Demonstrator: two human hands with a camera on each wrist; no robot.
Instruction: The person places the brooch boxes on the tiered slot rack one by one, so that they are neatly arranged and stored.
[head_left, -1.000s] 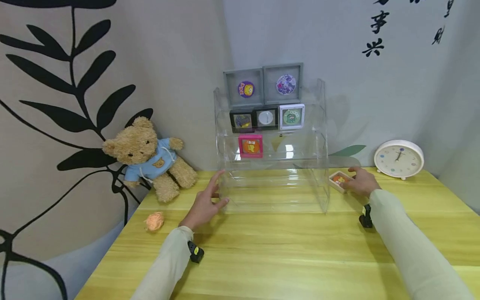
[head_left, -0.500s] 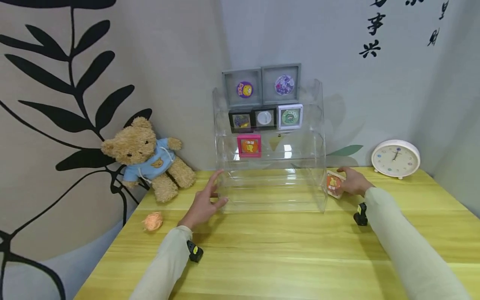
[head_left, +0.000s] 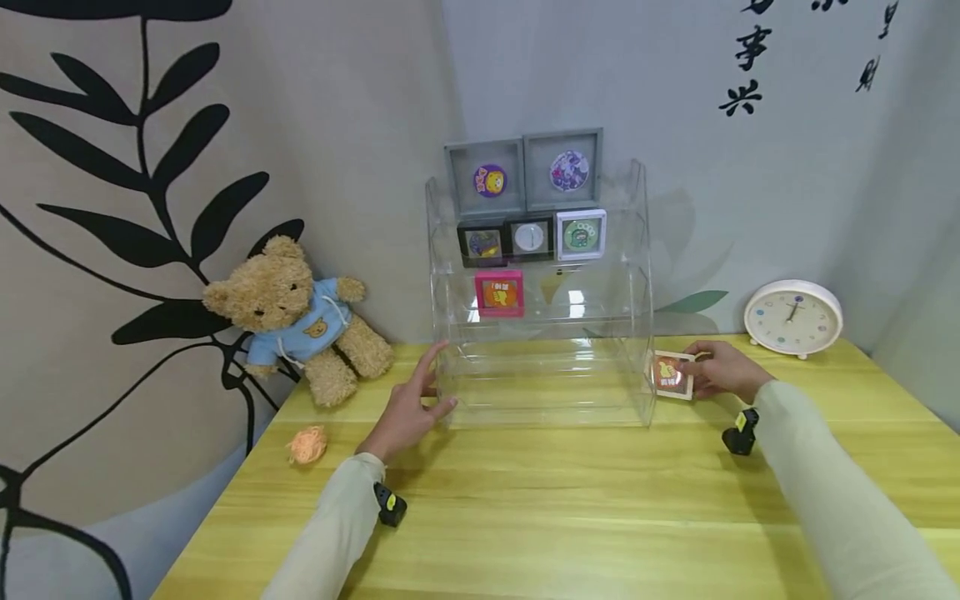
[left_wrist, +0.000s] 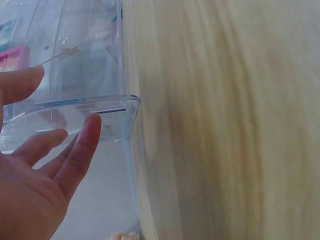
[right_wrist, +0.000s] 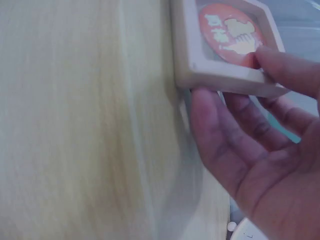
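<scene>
My right hand (head_left: pixel 726 371) pinches a small pale square display frame (head_left: pixel 684 394), which stands upright at the right side of a clear tiered acrylic stand (head_left: pixel 547 415). In the right wrist view, an orange round badge (right_wrist: pixel 235 37) shows inside the frame, with the thumb on the front and the other fingers behind. My left hand (head_left: pixel 405 417) is beside the stand's left side, its fingers spread and fairly straight. The left wrist view has those fingers around the stand's clear edge (left_wrist: pixel 107 104); whether they touch it I cannot tell.
Two grey frames (head_left: pixel 486 150) stand on the stand's top tier. Below are two black frames, a white frame (head_left: pixel 581 253) and a pink frame (head_left: pixel 499 311). A teddy bear (head_left: pixel 300 321) and an orange ball (head_left: pixel 307 446) lie left; a white clock (head_left: pixel 793 318) stands right.
My right hand has turned the pale frame from tilted to upright, facing forward, a little nearer the stand's right side. My left hand stays in place.
</scene>
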